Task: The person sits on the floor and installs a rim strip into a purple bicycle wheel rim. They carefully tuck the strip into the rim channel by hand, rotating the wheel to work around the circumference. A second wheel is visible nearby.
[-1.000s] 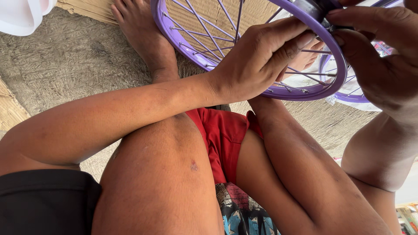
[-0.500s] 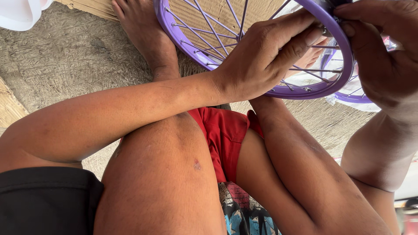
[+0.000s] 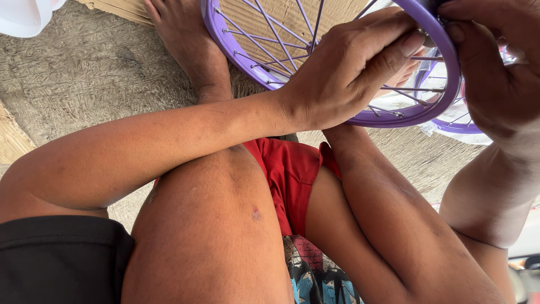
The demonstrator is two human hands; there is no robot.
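Note:
A purple spoked bicycle wheel rim [image 3: 220, 44] stands in front of my raised knees. My left hand [image 3: 349, 73] reaches across and grips its lower right edge, fingers curled over the rim and thumb against the spokes. My right hand [image 3: 495, 79] closes on the same rim at the upper right, fingers wrapped over the top edge. Silver spokes [image 3: 281, 39] fan toward a hub above the frame. A second purple rim [image 3: 455, 125] shows behind, partly hidden by my right hand.
My bare foot [image 3: 185, 39] rests on rough grey ground [image 3: 84, 84] beside the rim. Cardboard [image 3: 264, 22] lies under the wheel. A white plastic object [image 3: 25, 17] sits at the top left. My knees and red shorts [image 3: 287, 174] fill the lower frame.
The rim has shifted slightly right and up in view. My right hand has slid further over its top edge; my left hand keeps its grip.

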